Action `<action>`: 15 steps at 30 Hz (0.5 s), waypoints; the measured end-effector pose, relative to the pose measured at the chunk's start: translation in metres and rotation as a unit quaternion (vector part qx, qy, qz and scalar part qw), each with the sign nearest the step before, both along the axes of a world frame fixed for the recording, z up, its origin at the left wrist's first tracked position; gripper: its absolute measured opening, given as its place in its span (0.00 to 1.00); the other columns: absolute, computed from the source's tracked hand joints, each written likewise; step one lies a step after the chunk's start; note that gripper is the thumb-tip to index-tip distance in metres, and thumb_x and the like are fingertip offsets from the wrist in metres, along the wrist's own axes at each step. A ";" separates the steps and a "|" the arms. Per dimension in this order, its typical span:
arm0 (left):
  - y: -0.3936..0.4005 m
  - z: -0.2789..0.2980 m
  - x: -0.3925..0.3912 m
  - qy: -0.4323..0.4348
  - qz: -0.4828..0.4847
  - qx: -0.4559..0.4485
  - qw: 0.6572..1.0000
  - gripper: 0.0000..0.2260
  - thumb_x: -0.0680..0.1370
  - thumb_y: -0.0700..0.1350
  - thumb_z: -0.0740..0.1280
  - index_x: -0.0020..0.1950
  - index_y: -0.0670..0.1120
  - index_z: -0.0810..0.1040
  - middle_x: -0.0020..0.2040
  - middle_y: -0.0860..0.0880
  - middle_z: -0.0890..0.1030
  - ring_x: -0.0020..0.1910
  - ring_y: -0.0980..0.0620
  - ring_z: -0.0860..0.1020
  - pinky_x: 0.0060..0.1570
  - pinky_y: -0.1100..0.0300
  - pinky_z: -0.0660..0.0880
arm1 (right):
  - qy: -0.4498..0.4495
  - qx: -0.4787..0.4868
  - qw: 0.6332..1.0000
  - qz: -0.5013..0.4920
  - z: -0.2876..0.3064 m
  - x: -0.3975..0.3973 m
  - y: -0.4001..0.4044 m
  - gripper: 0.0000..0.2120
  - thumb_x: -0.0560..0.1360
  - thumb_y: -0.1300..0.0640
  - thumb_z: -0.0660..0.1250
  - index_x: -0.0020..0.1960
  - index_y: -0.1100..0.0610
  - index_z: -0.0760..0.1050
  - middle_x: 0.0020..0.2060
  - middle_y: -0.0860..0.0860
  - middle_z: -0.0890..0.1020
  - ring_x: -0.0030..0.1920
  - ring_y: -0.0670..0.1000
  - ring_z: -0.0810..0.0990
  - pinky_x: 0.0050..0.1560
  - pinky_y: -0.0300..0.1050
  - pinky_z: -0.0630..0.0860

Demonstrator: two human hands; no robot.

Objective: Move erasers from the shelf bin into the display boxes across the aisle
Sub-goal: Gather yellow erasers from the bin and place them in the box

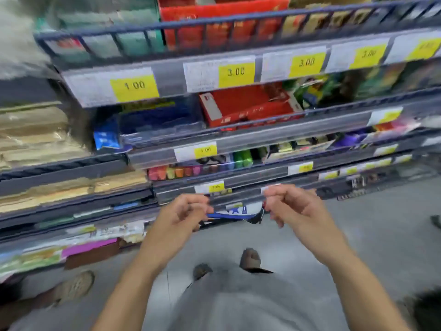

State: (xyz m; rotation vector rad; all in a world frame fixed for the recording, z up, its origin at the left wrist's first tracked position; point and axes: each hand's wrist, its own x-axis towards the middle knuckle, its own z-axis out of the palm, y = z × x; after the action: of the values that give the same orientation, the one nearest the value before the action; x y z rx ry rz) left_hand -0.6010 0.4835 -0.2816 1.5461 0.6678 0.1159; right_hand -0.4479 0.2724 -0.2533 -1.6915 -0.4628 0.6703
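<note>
The view is smeared by motion. My left hand (183, 213) and my right hand (291, 206) hover side by side at waist height in front of the lower shelves. Both have their fingers curled in towards the thumb. I see nothing clearly held in either, and the blur hides whether something small sits inside. A row of small colourful blocks (176, 172), possibly erasers, lies on a shelf just above my hands. An open red display box (238, 108) stands two shelves higher.
Blue wire shelves with yellow price tags (134, 88) fill the view. Blue packs (143, 123) sit left of the red box, and stacked paper (35, 134) lies at far left. Grey floor (381, 235) opens to the right. Someone's sandalled foot (74, 285) stands at lower left.
</note>
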 end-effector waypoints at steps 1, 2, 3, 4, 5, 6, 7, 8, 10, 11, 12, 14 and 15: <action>-0.008 -0.022 -0.006 0.041 -0.012 -0.018 0.999 0.06 0.82 0.43 0.69 0.54 0.52 0.83 0.49 0.53 0.88 0.50 0.50 0.84 0.49 0.58 0.78 | 0.024 -0.030 0.999 -0.017 -0.022 -0.007 -0.016 0.08 0.77 0.61 0.70 0.48 0.49 0.83 0.34 0.48 0.81 0.34 0.48 0.77 0.35 0.41 0.74; -0.017 -0.042 -0.013 0.076 -0.023 -0.026 0.996 0.06 0.83 0.40 0.68 0.54 0.50 0.83 0.48 0.53 0.88 0.49 0.49 0.84 0.48 0.57 0.78 | 0.044 -0.058 0.997 -0.034 -0.042 -0.015 -0.033 0.09 0.77 0.63 0.70 0.47 0.49 0.83 0.33 0.47 0.81 0.33 0.47 0.76 0.35 0.39 0.74; -0.026 -0.058 -0.020 0.106 -0.033 -0.030 0.993 0.07 0.83 0.39 0.67 0.54 0.49 0.83 0.47 0.53 0.88 0.48 0.50 0.84 0.48 0.57 0.78 | 0.064 -0.080 0.993 -0.052 -0.059 -0.023 -0.050 0.10 0.78 0.64 0.69 0.47 0.50 0.83 0.34 0.48 0.81 0.32 0.47 0.76 0.34 0.39 0.74; -0.034 -0.070 -0.027 0.130 -0.042 -0.030 0.990 0.07 0.83 0.39 0.67 0.54 0.49 0.83 0.47 0.53 0.88 0.46 0.52 0.84 0.48 0.57 0.78 | 0.085 -0.099 0.989 -0.070 -0.073 -0.031 -0.068 0.09 0.78 0.65 0.69 0.47 0.51 0.83 0.35 0.49 0.82 0.32 0.48 0.77 0.34 0.39 0.74; -0.043 -0.079 -0.032 0.148 -0.048 -0.030 0.987 0.07 0.83 0.39 0.67 0.54 0.48 0.83 0.47 0.51 0.88 0.44 0.54 0.83 0.48 0.58 0.77 | 0.108 -0.115 0.984 -0.086 -0.086 -0.040 -0.086 0.09 0.78 0.65 0.69 0.46 0.52 0.83 0.36 0.51 0.82 0.32 0.48 0.77 0.34 0.40 0.74; -0.052 -0.085 -0.037 0.163 -0.054 -0.031 0.985 0.06 0.82 0.38 0.67 0.53 0.48 0.83 0.47 0.47 0.87 0.42 0.55 0.83 0.47 0.58 0.77 | 0.131 -0.130 0.978 -0.099 -0.097 -0.049 -0.104 0.08 0.78 0.65 0.68 0.47 0.54 0.83 0.37 0.52 0.82 0.33 0.48 0.77 0.33 0.40 0.74; -0.060 -0.090 -0.041 0.175 -0.060 -0.031 0.982 0.06 0.82 0.38 0.68 0.52 0.47 0.83 0.47 0.43 0.86 0.41 0.54 0.82 0.46 0.58 0.76 | 0.151 -0.142 0.972 -0.109 -0.106 -0.058 -0.122 0.07 0.78 0.65 0.68 0.47 0.56 0.83 0.38 0.54 0.82 0.33 0.48 0.78 0.33 0.40 0.74; -0.069 -0.093 -0.044 0.185 -0.068 -0.029 0.980 0.06 0.82 0.38 0.68 0.52 0.48 0.83 0.46 0.41 0.85 0.40 0.53 0.81 0.46 0.57 0.77 | 0.167 -0.152 0.967 -0.121 -0.115 -0.066 -0.140 0.06 0.78 0.65 0.67 0.47 0.57 0.82 0.39 0.55 0.82 0.33 0.48 0.78 0.33 0.39 0.74; -0.087 -0.097 -0.046 0.200 -0.081 -0.023 0.976 0.07 0.82 0.38 0.68 0.51 0.49 0.83 0.45 0.47 0.87 0.42 0.54 0.82 0.48 0.54 0.77 | 0.195 -0.168 0.956 -0.143 -0.128 -0.082 -0.175 0.06 0.79 0.64 0.66 0.48 0.59 0.82 0.38 0.56 0.82 0.33 0.49 0.77 0.32 0.38 0.74; -0.096 -0.098 -0.045 0.205 -0.086 -0.023 0.975 0.07 0.82 0.38 0.67 0.52 0.48 0.83 0.45 0.52 0.87 0.42 0.56 0.83 0.49 0.54 0.77 | 0.205 -0.175 0.951 -0.153 -0.134 -0.089 -0.191 0.06 0.79 0.64 0.66 0.49 0.59 0.82 0.38 0.56 0.82 0.33 0.49 0.77 0.32 0.38 0.74; -0.106 -0.099 -0.044 0.209 -0.088 -0.025 0.974 0.07 0.82 0.38 0.67 0.52 0.48 0.83 0.45 0.54 0.88 0.42 0.58 0.83 0.48 0.55 0.77 | 0.211 -0.181 0.947 -0.162 -0.139 -0.095 -0.207 0.06 0.79 0.64 0.66 0.48 0.58 0.82 0.38 0.57 0.82 0.33 0.49 0.77 0.32 0.39 0.74; -0.128 -0.099 -0.039 0.221 -0.086 -0.030 0.971 0.06 0.83 0.38 0.66 0.54 0.47 0.82 0.46 0.54 0.88 0.41 0.59 0.83 0.47 0.59 0.78 | 0.217 -0.198 0.940 -0.174 -0.148 -0.106 -0.239 0.07 0.79 0.63 0.66 0.47 0.57 0.82 0.40 0.55 0.84 0.33 0.48 0.79 0.34 0.40 0.75; -0.140 -0.099 -0.036 0.226 -0.087 -0.032 0.970 0.06 0.83 0.38 0.66 0.55 0.46 0.82 0.46 0.52 0.88 0.41 0.59 0.83 0.45 0.62 0.78 | 0.222 -0.202 0.937 -0.181 -0.150 -0.111 -0.255 0.07 0.78 0.63 0.67 0.47 0.55 0.83 0.40 0.54 0.84 0.34 0.47 0.79 0.35 0.41 0.76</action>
State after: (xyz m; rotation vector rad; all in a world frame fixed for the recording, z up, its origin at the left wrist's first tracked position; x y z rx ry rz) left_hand -0.6371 0.3430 -0.3801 1.5733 0.8779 -0.3980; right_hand -0.5588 0.0174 -0.4038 -1.8658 0.3243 0.8804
